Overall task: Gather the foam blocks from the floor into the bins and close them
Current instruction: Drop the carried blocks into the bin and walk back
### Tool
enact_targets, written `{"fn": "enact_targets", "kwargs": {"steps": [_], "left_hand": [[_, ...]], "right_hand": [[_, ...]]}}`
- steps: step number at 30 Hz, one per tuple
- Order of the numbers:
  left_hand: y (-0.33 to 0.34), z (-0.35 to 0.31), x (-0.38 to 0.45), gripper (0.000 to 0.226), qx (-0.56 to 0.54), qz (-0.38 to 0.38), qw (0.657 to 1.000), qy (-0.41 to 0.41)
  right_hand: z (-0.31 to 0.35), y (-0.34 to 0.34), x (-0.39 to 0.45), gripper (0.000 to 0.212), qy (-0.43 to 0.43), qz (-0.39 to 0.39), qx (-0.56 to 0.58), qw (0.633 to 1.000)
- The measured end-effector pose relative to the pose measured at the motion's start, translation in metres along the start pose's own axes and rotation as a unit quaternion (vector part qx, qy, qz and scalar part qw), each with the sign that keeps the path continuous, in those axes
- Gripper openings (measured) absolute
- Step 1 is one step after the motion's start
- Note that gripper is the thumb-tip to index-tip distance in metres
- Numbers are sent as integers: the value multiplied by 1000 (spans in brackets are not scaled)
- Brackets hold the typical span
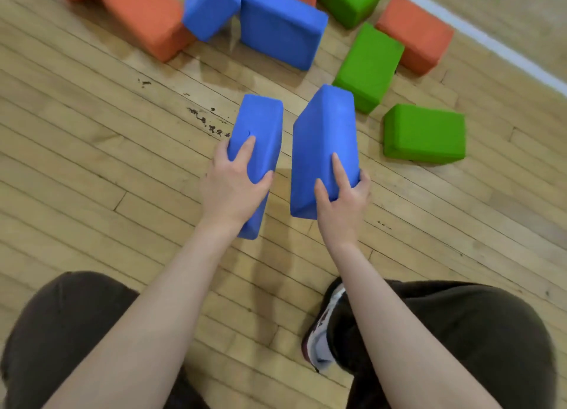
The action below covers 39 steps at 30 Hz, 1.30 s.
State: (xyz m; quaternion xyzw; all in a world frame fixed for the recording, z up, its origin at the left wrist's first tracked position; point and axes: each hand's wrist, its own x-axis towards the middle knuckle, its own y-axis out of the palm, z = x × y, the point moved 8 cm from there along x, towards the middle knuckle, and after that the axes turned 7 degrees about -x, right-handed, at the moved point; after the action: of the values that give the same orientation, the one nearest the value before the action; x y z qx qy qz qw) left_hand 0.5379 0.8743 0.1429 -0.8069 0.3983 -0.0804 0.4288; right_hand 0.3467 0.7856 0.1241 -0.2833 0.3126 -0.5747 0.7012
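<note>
— What do we record for the left hand (234,181)?

— We note it grips one blue foam block (259,151) near its lower end, thumb on one side face, fingers curled over the other. The block is held on edge above the wooden floor (92,169).

— And the right hand (343,194)?

— We find it clamped on a second blue block (322,145), fingers spread over the near face, thumb wrapped round the far edge. This block tilts, and stands just beside the first without touching it.

— The remaining blocks, taken from the held pair?

— Beyond the pair we log a large blue block (280,25) lying flat, with orange blocks (144,16) to its left. To the right of the pair lie three green blocks (425,134) on the floor.
</note>
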Motion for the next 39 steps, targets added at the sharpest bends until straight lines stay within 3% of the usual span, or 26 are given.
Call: {"fn": "enact_targets", "kwargs": {"steps": [6, 16, 21, 26, 31, 35, 39], "left_hand": [[-133, -45, -71, 64, -25, -28, 998, -56], [-343, -114, -197, 64, -34, -72, 989, -123], [-385, -120, -250, 62, -13, -115, 982, -153], [-395, -124, -317, 62, -7, -200, 947, -253], [-371, -132, -441, 63, -83, -320, 858, -393], [-333, -143, -571, 62, -141, -418, 736, -513], [-297, -160, -699, 60, -165, -467, 614, -614]], "right_hand": [[116, -92, -62, 46, -119, 69, -76, 987], [282, -232, -166, 47, -208, 147, -93, 962], [328, -256, -190, 45, -274, 150, -68, 948], [348, -259, -221, 45, -402, 240, -64, 881], [342, -273, -277, 45, -541, 348, -57, 764], [327, -291, -357, 42, -623, 417, -57, 660], [300, -315, -460, 42, -679, 490, -72, 542]]}}
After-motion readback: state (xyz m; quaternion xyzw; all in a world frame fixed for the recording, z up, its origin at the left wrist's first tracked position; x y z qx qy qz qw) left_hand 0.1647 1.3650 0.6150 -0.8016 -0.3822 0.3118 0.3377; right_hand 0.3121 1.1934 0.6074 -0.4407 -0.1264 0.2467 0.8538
